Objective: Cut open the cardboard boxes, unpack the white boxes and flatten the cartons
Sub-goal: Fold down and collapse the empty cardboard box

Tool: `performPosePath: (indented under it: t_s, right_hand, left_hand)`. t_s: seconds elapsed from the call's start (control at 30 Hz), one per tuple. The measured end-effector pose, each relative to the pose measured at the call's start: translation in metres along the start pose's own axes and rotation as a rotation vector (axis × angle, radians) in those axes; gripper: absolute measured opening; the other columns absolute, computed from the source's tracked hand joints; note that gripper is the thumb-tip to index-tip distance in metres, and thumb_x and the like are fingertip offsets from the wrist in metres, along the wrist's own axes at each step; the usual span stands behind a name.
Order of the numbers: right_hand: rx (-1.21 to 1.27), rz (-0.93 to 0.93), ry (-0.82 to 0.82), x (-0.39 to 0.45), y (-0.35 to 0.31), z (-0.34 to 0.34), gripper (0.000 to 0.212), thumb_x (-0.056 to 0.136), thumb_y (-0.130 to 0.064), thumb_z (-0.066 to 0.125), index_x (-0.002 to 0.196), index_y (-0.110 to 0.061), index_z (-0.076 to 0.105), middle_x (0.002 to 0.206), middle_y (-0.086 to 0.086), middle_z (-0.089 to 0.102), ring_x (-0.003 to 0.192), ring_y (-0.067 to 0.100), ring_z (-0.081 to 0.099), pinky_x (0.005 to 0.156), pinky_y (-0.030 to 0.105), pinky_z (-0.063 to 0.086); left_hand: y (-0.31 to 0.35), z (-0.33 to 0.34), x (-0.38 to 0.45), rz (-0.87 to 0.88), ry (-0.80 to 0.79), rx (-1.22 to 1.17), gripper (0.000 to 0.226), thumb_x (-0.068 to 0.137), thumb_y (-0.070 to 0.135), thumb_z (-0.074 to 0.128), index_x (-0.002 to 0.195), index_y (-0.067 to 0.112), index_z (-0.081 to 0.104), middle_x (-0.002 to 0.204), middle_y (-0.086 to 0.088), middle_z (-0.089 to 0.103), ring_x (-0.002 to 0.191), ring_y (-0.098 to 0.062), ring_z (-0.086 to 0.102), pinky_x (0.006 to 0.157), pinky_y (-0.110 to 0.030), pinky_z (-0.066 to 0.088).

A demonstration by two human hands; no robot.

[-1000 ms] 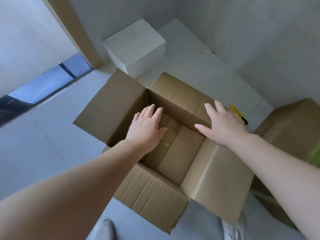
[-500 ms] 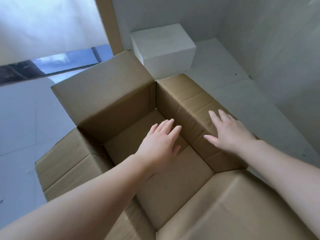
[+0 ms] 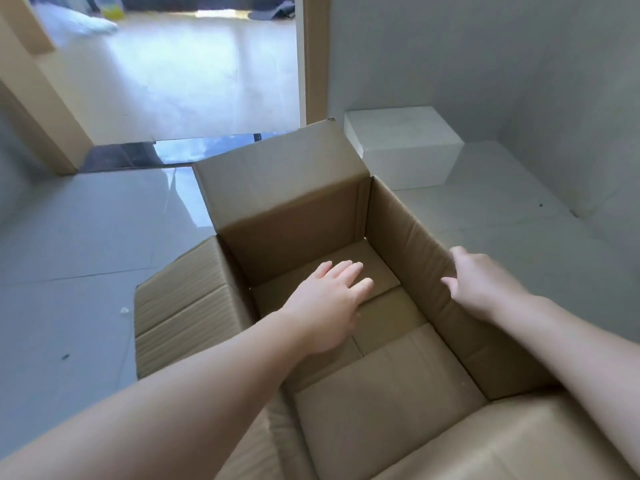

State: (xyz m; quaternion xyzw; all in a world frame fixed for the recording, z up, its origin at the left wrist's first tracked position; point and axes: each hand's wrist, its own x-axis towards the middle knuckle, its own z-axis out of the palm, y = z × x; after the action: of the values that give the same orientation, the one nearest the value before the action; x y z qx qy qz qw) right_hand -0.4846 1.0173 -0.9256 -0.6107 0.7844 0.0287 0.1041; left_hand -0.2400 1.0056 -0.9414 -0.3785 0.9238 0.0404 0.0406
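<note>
In the middle of the frame an open, empty cardboard box (image 3: pixel 298 216) stands on the floor (image 3: pixel 69 271), the left hand (image 3: pixel 329 299) reaching inside with fingers spread apart, the right hand (image 3: pixel 481 282) curled over its right wall, and a white box (image 3: pixel 401 147) behind at upper right.

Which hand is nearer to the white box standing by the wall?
The right hand. It grips the carton's right wall, on the side facing the white box. The left hand reaches down inside the carton, farther from the white box.
</note>
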Motion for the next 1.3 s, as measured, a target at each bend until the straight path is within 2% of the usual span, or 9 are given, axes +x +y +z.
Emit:
performPosePath:
  t_s: [0.17, 0.4, 0.47, 0.57, 0.63, 0.73, 1.0, 1.2, 1.3]
  right_hand:
    - [0.047, -0.028, 0.046, -0.009, -0.049, 0.008, 0.02, 0.094, -0.019, 0.052, 0.106, -0.009, 0.039, 0.089, 0.013, 0.055, 0.091, 0.035, 0.056, 0.066, 0.034, 0.04]
    - [0.117, -0.03, -0.002, -0.024, -0.145, 0.027, 0.016, 0.089, -0.002, 0.042, 0.103, -0.007, 0.035, 0.097, 0.017, 0.059, 0.091, 0.035, 0.056, 0.068, 0.034, 0.043]
    - [0.118, -0.074, -0.008, -0.029, -0.178, 0.032, 0.037, 0.09, -0.001, 0.039, 0.126, -0.003, 0.032, 0.099, 0.017, 0.059, 0.092, 0.035, 0.056, 0.07, 0.035, 0.044]
    - [0.054, -0.179, -0.101, -0.042, -0.232, 0.046, 0.075, 0.087, 0.002, 0.036, 0.15, -0.008, -0.004, 0.121, 0.02, 0.052, 0.101, 0.033, 0.055, 0.081, 0.036, 0.047]
    - [0.041, -0.243, -0.166, -0.052, -0.263, 0.055, 0.08, 0.091, -0.005, 0.038, 0.149, -0.01, -0.018, 0.148, 0.025, 0.02, 0.126, 0.036, 0.042, 0.098, 0.037, 0.041]
    - [0.03, -0.386, -0.212, -0.066, -0.304, 0.058, 0.074, 0.099, -0.024, 0.034, 0.147, -0.005, -0.02, 0.155, 0.019, -0.019, 0.146, 0.034, -0.003, 0.117, 0.038, 0.013]
    - [0.059, -0.519, -0.28, -0.103, -0.4, 0.069, 0.086, 0.098, -0.044, 0.036, 0.145, -0.001, -0.023, 0.152, 0.016, -0.033, 0.143, 0.029, -0.025, 0.118, 0.036, -0.005]
    - [0.12, -0.538, -0.265, -0.131, -0.443, 0.08, 0.085, 0.098, -0.04, 0.039, 0.146, 0.0, -0.019, 0.152, 0.017, -0.031, 0.143, 0.031, -0.023, 0.117, 0.035, -0.005]
    - [0.16, -0.544, -0.281, -0.134, -0.452, 0.081, 0.088, 0.097, -0.04, 0.042, 0.146, -0.002, -0.02, 0.151, 0.014, -0.033, 0.143, 0.029, -0.024, 0.116, 0.033, -0.006]
  left_hand:
    - [-0.058, -0.013, -0.053, -0.296, -0.012, 0.119, 0.058, 0.098, 0.036, 0.037, 0.15, 0.02, 0.016, 0.16, -0.009, 0.006, 0.147, -0.024, -0.001, 0.119, -0.044, 0.002]
    - [-0.128, -0.007, -0.164, -0.862, -0.298, 0.029, 0.069, 0.091, 0.012, 0.045, 0.151, 0.02, 0.012, 0.158, -0.015, -0.015, 0.142, -0.046, -0.008, 0.112, -0.062, 0.012]
    - [-0.148, -0.003, -0.191, -0.963, -0.306, -0.022, 0.067, 0.093, 0.008, 0.034, 0.152, 0.019, 0.004, 0.156, -0.015, -0.02, 0.143, -0.045, -0.007, 0.113, -0.059, 0.014]
    - [-0.18, 0.01, -0.23, -1.023, -0.274, 0.034, 0.062, 0.095, 0.007, 0.021, 0.152, 0.013, -0.003, 0.156, -0.014, -0.023, 0.146, -0.035, -0.007, 0.117, -0.049, 0.01]
    - [-0.201, 0.016, -0.256, -1.069, -0.235, 0.058, 0.061, 0.096, 0.008, 0.019, 0.152, 0.009, -0.006, 0.156, -0.012, -0.022, 0.147, -0.029, -0.007, 0.118, -0.044, 0.008]
    - [-0.229, 0.024, -0.293, -1.147, -0.182, 0.054, 0.061, 0.095, 0.006, 0.018, 0.151, 0.007, -0.008, 0.157, -0.011, -0.019, 0.147, -0.026, -0.006, 0.118, -0.04, 0.009]
    - [-0.299, 0.031, -0.369, -1.274, -0.105, -0.01, 0.072, 0.092, -0.003, 0.028, 0.151, 0.012, -0.011, 0.158, -0.003, -0.019, 0.147, -0.024, -0.003, 0.118, -0.04, 0.01]
    - [-0.342, 0.031, -0.402, -1.422, 0.058, -0.266, 0.07, 0.091, 0.004, 0.044, 0.151, 0.013, 0.01, 0.152, -0.01, 0.03, 0.13, -0.034, 0.041, 0.102, -0.039, 0.037]
    - [-0.352, 0.031, -0.407, -1.419, 0.084, -0.273, 0.065, 0.092, 0.007, 0.044, 0.15, 0.018, 0.017, 0.144, -0.009, 0.043, 0.125, -0.033, 0.046, 0.098, -0.037, 0.04]
